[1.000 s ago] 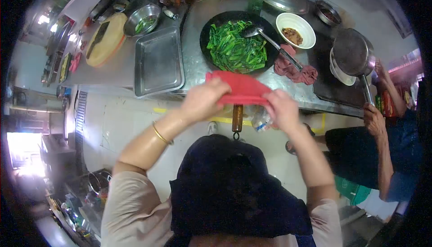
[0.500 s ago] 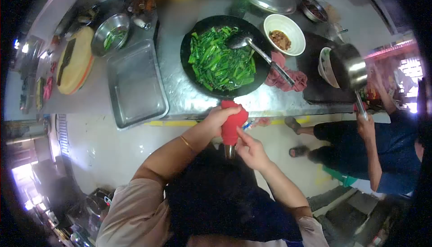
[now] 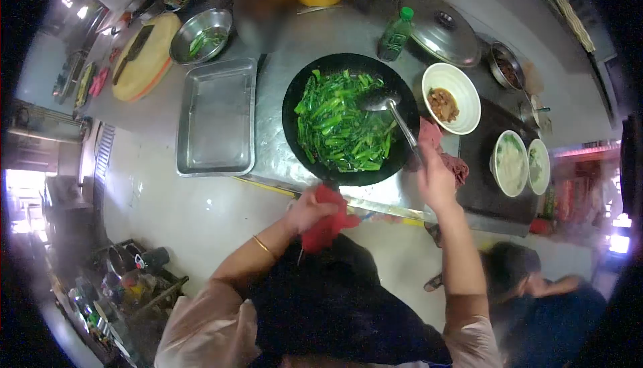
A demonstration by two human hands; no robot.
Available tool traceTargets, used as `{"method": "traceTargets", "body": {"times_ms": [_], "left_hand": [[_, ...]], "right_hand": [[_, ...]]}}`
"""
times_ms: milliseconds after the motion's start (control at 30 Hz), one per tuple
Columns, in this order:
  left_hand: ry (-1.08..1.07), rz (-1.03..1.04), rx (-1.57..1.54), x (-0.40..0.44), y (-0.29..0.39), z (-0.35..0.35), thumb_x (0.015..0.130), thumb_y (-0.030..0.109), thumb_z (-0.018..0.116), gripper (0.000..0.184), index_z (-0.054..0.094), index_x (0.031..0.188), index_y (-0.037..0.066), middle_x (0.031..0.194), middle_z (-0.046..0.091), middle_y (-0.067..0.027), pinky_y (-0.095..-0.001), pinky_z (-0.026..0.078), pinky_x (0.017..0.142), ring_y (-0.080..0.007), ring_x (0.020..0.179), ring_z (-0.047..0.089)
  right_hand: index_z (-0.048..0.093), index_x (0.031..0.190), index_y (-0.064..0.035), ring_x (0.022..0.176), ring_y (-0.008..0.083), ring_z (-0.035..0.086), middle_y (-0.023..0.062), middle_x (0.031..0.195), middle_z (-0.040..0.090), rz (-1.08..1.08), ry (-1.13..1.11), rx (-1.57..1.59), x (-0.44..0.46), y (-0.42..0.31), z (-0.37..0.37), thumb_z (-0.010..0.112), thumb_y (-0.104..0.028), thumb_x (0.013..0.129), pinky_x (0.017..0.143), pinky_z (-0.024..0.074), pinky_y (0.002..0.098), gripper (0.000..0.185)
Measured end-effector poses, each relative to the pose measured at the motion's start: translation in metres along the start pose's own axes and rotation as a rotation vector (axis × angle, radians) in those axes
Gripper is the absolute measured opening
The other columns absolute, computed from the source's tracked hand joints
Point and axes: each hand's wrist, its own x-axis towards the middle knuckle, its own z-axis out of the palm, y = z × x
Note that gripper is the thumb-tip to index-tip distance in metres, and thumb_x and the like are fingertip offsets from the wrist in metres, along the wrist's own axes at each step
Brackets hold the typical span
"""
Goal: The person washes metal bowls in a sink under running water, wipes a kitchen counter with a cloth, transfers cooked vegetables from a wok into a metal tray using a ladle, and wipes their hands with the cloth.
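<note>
A black wok (image 3: 355,179) full of chopped leafy greens (image 3: 341,120) sits at the edge of the steel counter. My left hand (image 3: 309,210) is closed round a red cloth (image 3: 327,227) at the wok's near side, where the handle is; the cloth hides most of it. With my right hand (image 3: 437,180) I grip the handle of a metal ladle (image 3: 400,120), its head resting on the greens at the wok's right side. Just beyond that hand lies a crumpled reddish rag (image 3: 432,133).
Left of the wok are a steel tray (image 3: 218,120), a steel bowl (image 3: 184,43) with greens and a round chopping board (image 3: 161,43). To the right stand a white bowl (image 3: 472,103) of meat, a green bottle (image 3: 396,36) and two filled bowls (image 3: 510,167). A person (image 3: 549,301) bends at the right.
My right hand has left the wok handle and taken hold of the ladle. The red cloth is bunched differently. The person at the right has bent down, and their pan is no longer visible.
</note>
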Motion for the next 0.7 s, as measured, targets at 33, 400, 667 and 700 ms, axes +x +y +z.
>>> {"method": "traceTargets", "body": {"times_ms": [33, 400, 667, 700], "left_hand": [[0.019, 0.05, 0.0, -0.006, -0.006, 0.004, 0.076, 0.004, 0.069, 0.032, 0.058, 0.106, 0.0, 0.096, 0.066, -0.0087, -0.0341, 0.051, 0.081, -0.0192, 0.088, 0.063], [0.122, 0.259, 0.056, -0.105, 0.031, -0.042, 0.073, 0.004, 0.065, 0.029, 0.058, 0.101, 0.0, 0.097, 0.065, -0.0084, -0.0334, 0.049, 0.083, -0.0186, 0.09, 0.061], [0.412, 0.297, 0.329, -0.182, 0.073, -0.148, 0.073, 0.001, 0.063, 0.029, 0.057, 0.101, -0.001, 0.095, 0.065, -0.0075, -0.0309, 0.049, 0.082, -0.0158, 0.089, 0.061], [0.442, 0.309, 0.339, -0.189, 0.08, -0.161, 0.073, 0.0, 0.063, 0.028, 0.057, 0.101, -0.001, 0.094, 0.065, -0.007, -0.0305, 0.049, 0.081, -0.0152, 0.089, 0.061]], "right_hand": [[0.045, 0.132, -0.0106, 0.089, 0.0387, 0.063, 0.023, 0.108, 0.061, 0.012, -0.001, 0.043, -0.001, -0.001, -0.004, 0.056, -0.007, 0.079, 0.078, 0.0511, 0.0459, 0.054], [0.047, 0.132, -0.0052, 0.089, 0.0104, 0.055, 0.0029, 0.106, 0.057, 0.096, -0.123, 0.859, -0.009, -0.072, -0.001, 0.047, 0.001, 0.087, 0.077, 0.0433, 0.0244, 0.046], [0.043, 0.134, -0.0057, 0.05, 0.003, 0.037, -0.0023, 0.074, 0.05, 0.334, -0.331, 1.344, 0.021, -0.221, 0.079, 0.047, -0.001, 0.087, 0.045, 0.0303, 0.0196, 0.047], [0.043, 0.135, -0.0067, 0.049, 0.0042, 0.038, -0.0006, 0.076, 0.051, 0.343, -0.344, 1.379, 0.023, -0.238, 0.097, 0.047, -0.004, 0.088, 0.043, 0.0308, 0.0205, 0.047]]}}
